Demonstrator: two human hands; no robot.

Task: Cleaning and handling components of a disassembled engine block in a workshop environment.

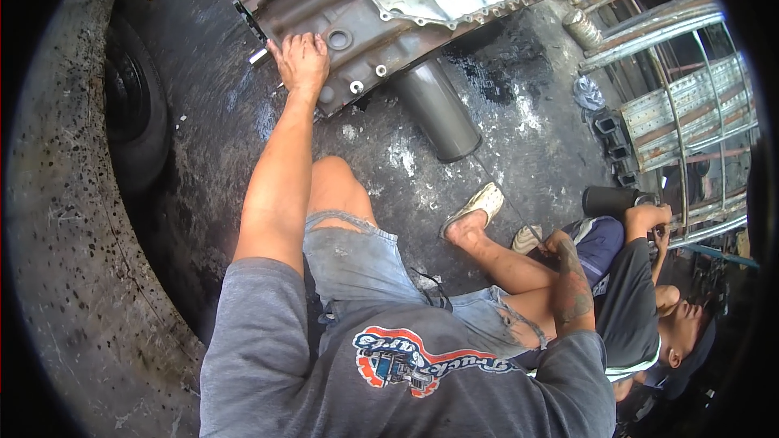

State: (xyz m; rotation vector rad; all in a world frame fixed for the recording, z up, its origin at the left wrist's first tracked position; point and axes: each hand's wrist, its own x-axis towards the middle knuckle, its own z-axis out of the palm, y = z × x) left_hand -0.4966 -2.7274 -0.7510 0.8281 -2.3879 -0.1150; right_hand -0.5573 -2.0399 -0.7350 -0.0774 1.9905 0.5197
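Engine block, upper frame: I see the left hand resting unclenched there, the right hand, centre-right, gripping a thin rod.

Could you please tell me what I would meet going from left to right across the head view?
Black tyre → wearer's left hand → large dark grey cylinder → wearer's right hand → crumpled pale bundle → co-worker's hand.
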